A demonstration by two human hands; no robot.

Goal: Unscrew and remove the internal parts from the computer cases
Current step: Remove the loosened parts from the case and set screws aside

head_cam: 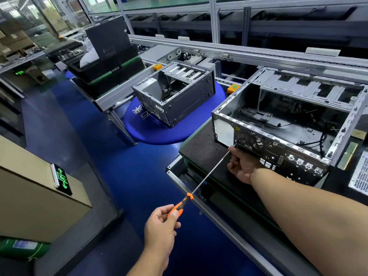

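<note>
Open computer case (288,124) sits on the black work mat (201,148), at abt 2 o'clock from frame centre, rear panel facing the person; cables and a few brackets inside. Left hand (161,226) at 6 o'clock grips the orange-black handle of a long screwdriver (207,175), fingers curled round it, thumb along the top. Shaft runs up toward 1 o'clock, tip meeting the rear panel just beside the fan grille (249,139). Right hand (242,166) is at the tip, fingers curled, seemingly steadying the shaft or pinching at the screw; can't tell which, contact point hidden by the fingers. Handling-wise: case is sheet steel, stiff, prob fairly heavy, w/ sharp stamped edges, so brace it by the folded top rim or rear frame, not the thin slot covers. Screw is tiny and easy to drop; keep a fingertip on it. Inner cables are soft, pull by connectors. A 2nd case (175,94) stands on the blue round table (155,134) at 11 o'clock.
</note>
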